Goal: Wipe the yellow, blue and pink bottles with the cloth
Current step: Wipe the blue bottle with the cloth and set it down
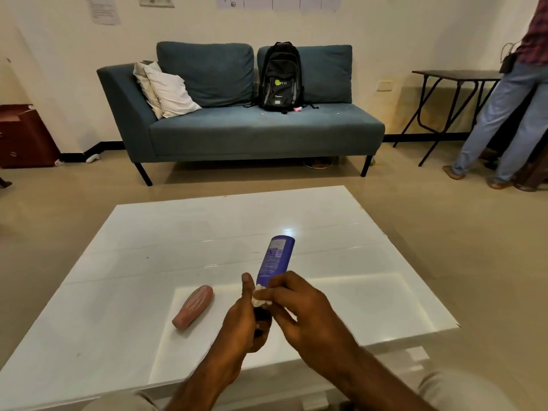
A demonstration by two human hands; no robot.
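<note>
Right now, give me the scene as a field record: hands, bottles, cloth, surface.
left hand: grips the lower end of the blue bottle, thumb up along its side
right hand: fingers press the cloth against the blue bottle
blue bottle: held tilted above the table, far end pointing away from the person
cloth: small, whitish, bunched between right hand and bottle
pink bottle: lying on its side on the table, left of the hands, untouched
yellow bottle: not in view
table: white, glossy
</note>
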